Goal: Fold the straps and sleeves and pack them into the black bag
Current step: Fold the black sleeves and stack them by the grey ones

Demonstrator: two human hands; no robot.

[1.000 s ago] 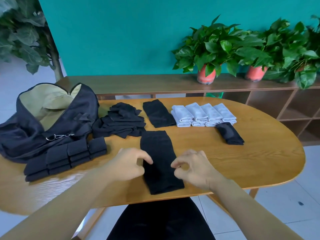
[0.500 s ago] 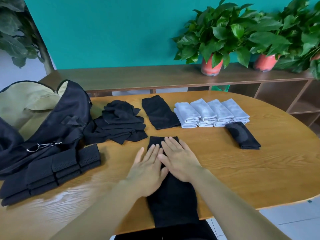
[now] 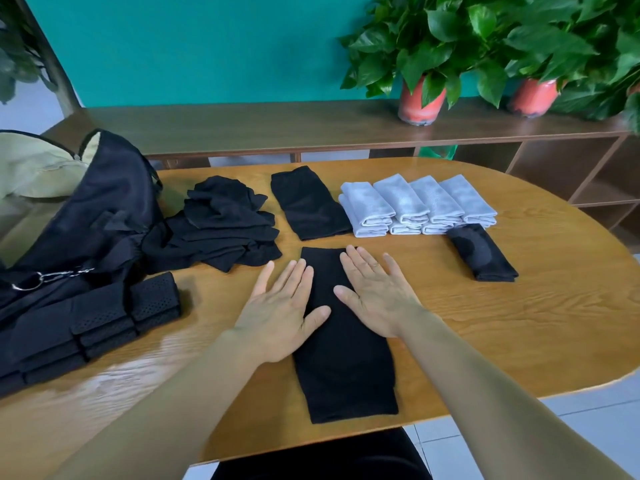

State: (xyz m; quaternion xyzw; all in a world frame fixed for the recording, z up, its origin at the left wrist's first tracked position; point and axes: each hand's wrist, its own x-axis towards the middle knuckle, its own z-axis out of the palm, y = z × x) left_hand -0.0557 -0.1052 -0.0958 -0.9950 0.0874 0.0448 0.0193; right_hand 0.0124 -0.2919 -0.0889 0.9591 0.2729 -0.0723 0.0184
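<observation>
Flattening is judged under way: black sleeve point(image 3: 346, 368) is laid lengthwise at the near edge of the tabletop point(image 3: 502, 323), pressed by left hand point(image 3: 280, 310) and right hand point(image 3: 375, 296), fingers spread flat; a fold-over is needed next

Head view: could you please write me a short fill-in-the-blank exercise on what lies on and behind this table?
1. The sleeve under the left hand and the right hand is ____ in colour.
2. The black bag sits at the ____ end of the table, as the person sees it.
3. The pots on the shelf behind are ____ in colour.
Missing words: black; left; red.
</observation>
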